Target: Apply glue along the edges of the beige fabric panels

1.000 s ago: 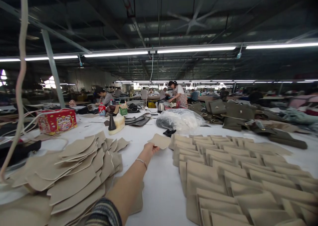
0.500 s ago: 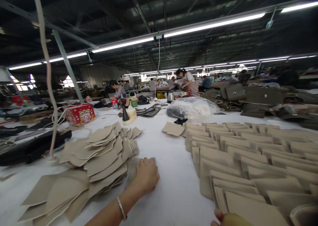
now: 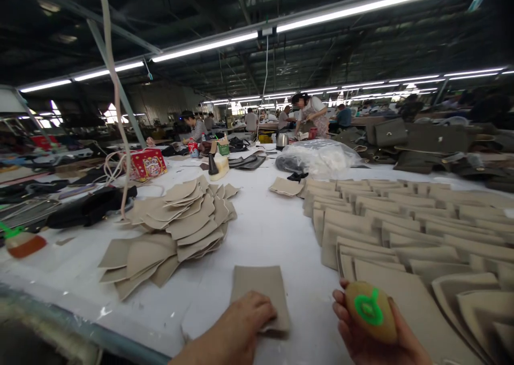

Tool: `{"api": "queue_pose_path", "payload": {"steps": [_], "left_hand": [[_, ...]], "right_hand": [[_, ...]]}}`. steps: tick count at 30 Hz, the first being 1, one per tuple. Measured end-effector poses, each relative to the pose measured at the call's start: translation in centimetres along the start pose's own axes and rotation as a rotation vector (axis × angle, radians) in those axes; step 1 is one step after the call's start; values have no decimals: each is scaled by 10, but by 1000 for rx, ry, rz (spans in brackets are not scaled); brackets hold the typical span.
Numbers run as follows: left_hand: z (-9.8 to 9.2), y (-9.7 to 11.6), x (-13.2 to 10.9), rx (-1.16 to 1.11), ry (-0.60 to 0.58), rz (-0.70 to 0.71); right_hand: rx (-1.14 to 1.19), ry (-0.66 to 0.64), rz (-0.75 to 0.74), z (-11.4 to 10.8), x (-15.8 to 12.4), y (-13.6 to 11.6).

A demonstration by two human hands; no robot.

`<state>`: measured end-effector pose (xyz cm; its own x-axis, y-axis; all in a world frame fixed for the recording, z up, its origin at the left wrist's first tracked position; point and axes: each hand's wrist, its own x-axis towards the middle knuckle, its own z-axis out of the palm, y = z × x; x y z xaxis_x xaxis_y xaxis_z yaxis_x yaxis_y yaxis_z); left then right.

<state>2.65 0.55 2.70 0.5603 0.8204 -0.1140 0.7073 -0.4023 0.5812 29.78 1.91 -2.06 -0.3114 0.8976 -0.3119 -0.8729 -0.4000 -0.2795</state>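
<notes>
Lower centre: left hand point(image 3: 236, 327), fingers flat, pins a thin, limp tan panel point(image 3: 261, 295); right hand point(image 3: 369, 333) fingers clamp a glue bottle point(image 3: 371, 311).

A large workshop hall with a dark ceiling point(image 3: 193, 1) of beams and pipes, lit by long tube lights point(image 3: 361, 6) that run in rows far back. A slanted steel post point(image 3: 116, 86) rises past the table's left edge, a pale cord point(image 3: 116, 97) hangs down beside it, and bright windows point(image 3: 110, 113) show in the far left wall. The white table point(image 3: 265, 226) stretches away to its far edge, where other people point(image 3: 309, 113) work at more tables point(image 3: 361, 121) under the lights.
</notes>
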Motion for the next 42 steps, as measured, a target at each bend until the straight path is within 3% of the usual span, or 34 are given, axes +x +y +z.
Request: {"api": "queue_pose_path", "payload": {"steps": [3, 6, 8, 10, 14, 18, 21, 23, 29, 34, 38, 42], "left_hand": [[-21, -1, -16, -51, -97, 84], [-34, 4, -20, 61, -80, -77], [-27, 11, -16, 119, -13, -170], [-7, 17, -9, 138, 32, -223], [28, 14, -1, 213, 30, -274], [14, -3, -7, 233, 48, -144], [-2, -8, -7, 195, 142, -238], [-2, -6, -3, 202, 185, -328], [13, 11, 14, 308, 123, -462], [7, 20, 24, 302, 53, -498], [6, 24, 35, 343, 70, -536], [3, 21, 41, 406, 37, -476]], "right_hand": [[-5, 12, -32, 1, 0, 1], [1, 19, -57, 4, 1, 3], [2, 44, -71, 6, 0, 5], [0, 86, -102, 9, -1, 6], [-18, 133, -137, 12, -5, 7], [-64, 113, -149, 14, -5, 10], [-90, 108, -191, 18, -2, 13], [-104, 107, -231, 20, -2, 15], [-198, 105, -305, 20, -4, 19], [-263, 136, -329, 20, -5, 22], [-282, 146, -322, 20, -6, 23], [-298, 138, -323, 19, -5, 21]]}}
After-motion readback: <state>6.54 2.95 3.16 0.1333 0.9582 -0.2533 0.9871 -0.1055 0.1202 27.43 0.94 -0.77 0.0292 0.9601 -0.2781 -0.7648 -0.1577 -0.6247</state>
